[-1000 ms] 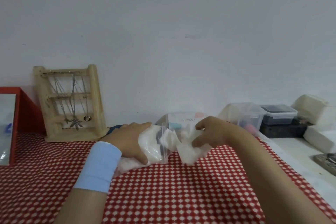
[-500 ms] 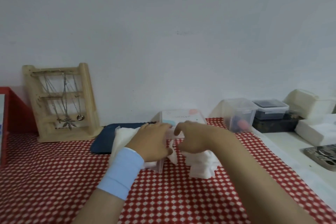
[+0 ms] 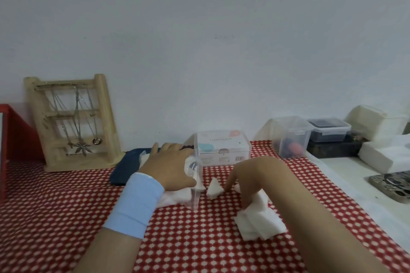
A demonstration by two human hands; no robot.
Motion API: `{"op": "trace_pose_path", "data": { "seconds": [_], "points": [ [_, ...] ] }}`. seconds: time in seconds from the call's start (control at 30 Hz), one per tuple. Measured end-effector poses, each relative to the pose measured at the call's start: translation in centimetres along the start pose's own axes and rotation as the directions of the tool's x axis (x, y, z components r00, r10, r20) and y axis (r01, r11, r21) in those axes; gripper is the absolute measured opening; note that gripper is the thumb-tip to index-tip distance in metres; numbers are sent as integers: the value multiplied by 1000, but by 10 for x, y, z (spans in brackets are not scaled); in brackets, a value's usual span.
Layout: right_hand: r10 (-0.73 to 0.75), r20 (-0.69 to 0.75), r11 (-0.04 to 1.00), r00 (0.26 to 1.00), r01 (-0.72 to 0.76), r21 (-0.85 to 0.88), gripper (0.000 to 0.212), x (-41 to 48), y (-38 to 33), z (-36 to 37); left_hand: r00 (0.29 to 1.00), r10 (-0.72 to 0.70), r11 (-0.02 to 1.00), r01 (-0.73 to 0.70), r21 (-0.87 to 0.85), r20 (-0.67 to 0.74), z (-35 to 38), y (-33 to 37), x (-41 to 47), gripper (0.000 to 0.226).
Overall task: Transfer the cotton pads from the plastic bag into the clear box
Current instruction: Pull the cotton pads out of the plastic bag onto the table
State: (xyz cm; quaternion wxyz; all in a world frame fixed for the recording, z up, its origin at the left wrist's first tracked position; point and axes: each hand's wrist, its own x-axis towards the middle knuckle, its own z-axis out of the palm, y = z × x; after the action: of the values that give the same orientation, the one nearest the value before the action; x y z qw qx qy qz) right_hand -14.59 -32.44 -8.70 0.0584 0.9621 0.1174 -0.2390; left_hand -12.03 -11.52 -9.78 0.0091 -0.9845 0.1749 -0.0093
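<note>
Tablecloth red-checked, cotton pads loose, white wall

Two hands, one plastic bag, one clear box, one necklace rack, two lidded tubs.
</note>
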Motion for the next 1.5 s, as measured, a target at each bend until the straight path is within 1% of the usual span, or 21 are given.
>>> {"op": "trace_pose_path", "data": {
  "seconds": [0.13,0.2,0.27,0.33,0.43,0.5,0.53,0.6,0.67,0.73,0.83,0.9,0.93,0.97,1.03,1.07,1.13,1.2,1.33,1.43,1.5],
  "points": [
    [63,-226,992,972,-36,125,45,-6,8,-3,965,160,962,-200,-184,-210,-9,36,-8,61],
    [83,-343,986,936,-27,166,42,-5,12,-1,948,201,927,-266,-264,-246,-4,58,-11,55],
    [74,-360,983,930,-7,185,50,-8,16,5,961,212,909,-260,-327,-176,7,74,-9,55],
    [41,-244,960,969,30,278,66,-15,22,17,974,226,910,-222,-349,-31,20,86,-7,70],
    [-26,-83,906,996,59,420,92,-30,32,36,947,237,940,-168,-296,216,33,98,-7,94],
    [-16,-92,933,996,48,356,103,-37,37,43,938,230,951,-160,-264,260,38,104,-8,93],
    [-5,-107,946,994,39,322,102,-38,39,45,937,231,950,-159,-271,261,39,105,-7,87],
    [-16,-124,947,992,55,316,88,-43,40,48,944,232,939,-154,-309,234,36,109,-6,65],
    [-12,-134,928,991,61,367,65,-41,37,48,964,202,933,-136,-332,173,33,112,-4,40],
    [93,-168,902,981,-11,432,46,-34,37,42,985,151,938,-114,-326,89,32,117,-3,32],
    [183,-259,951,948,-105,290,50,-23,40,32,993,83,933,-109,-343,-89,31,119,0,33],
    [147,-420,981,896,-77,177,57,-21,44,36,980,45,929,-113,-353,-194,29,120,6,40],
    [123,-436,983,892,-49,178,58,-22,47,43,974,44,928,-122,-353,-223,28,120,8,44],
    [106,-376,978,921,-27,209,60,-25,47,50,973,51,925,-131,-356,-227,27,121,9,48],
    [78,-158,969,984,-38,245,65,-32,47,63,976,79,919,-151,-363,-205,24,121,6,51],
    [76,-138,969,988,-41,244,65,-31,46,63,974,94,913,-168,-372,-208,22,118,5,48],
    [83,-270,964,959,-9,264,61,-34,46,52,959,99,894,-203,-400,-264,14,105,1,40],
    [75,-436,968,897,39,247,57,-35,42,34,934,63,889,-213,-406,-351,1,84,0,37],
    [-20,-661,967,750,182,177,53,-28,13,10,905,-66,950,-72,-303,-421,-19,32,-3,40],
    [-96,-708,955,700,265,132,54,-10,-16,2,941,-191,973,144,-179,-281,-21,-1,-8,51],
    [-132,-692,936,710,319,149,55,5,-34,-1,968,-215,968,193,-161,-129,-16,-16,-8,56]
  ]
}}
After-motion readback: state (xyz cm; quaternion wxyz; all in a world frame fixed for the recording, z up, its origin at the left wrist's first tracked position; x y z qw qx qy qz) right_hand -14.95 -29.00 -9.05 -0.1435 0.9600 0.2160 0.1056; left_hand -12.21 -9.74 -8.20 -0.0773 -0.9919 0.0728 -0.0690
